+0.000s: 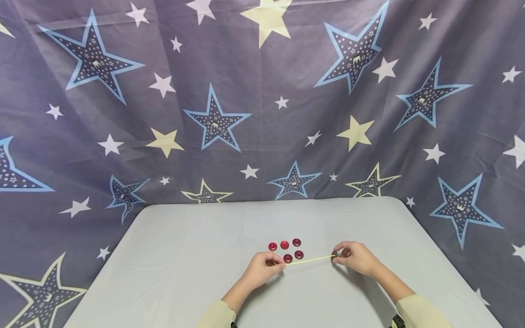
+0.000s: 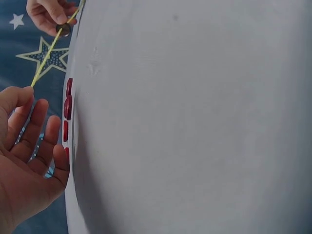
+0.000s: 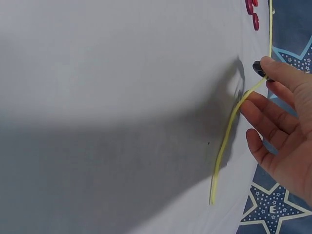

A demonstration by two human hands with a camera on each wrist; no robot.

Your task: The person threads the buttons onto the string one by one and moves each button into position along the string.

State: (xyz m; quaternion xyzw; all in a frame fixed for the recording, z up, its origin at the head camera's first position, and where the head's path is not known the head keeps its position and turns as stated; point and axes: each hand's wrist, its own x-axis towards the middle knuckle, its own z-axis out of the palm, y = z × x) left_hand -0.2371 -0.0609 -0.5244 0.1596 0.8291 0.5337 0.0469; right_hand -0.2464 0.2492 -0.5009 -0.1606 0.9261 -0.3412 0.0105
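Observation:
A yellow string (image 1: 309, 260) stretches nearly straight between the two hands. Its one end is pinched between thumb and forefinger of my left hand (image 1: 264, 269), whose other fingers are spread loosely in the left wrist view. My right hand (image 1: 357, 258) pinches a dark round button (image 3: 259, 68), which sits on the string. Past the button, the string's tail (image 3: 223, 146) hangs down below the right fingers. Several red and dark-red buttons, among them a bright red button (image 1: 285, 245) and a dark-red button (image 1: 299, 255), lie on the table just beyond the left fingertips.
A pale cloth covers the table (image 1: 184, 255), its rounded far corners meeting a hanging grey-purple curtain (image 1: 262, 114) printed with stars. The curtain also runs along the left and right sides. Shadows of the hands fall on the cloth.

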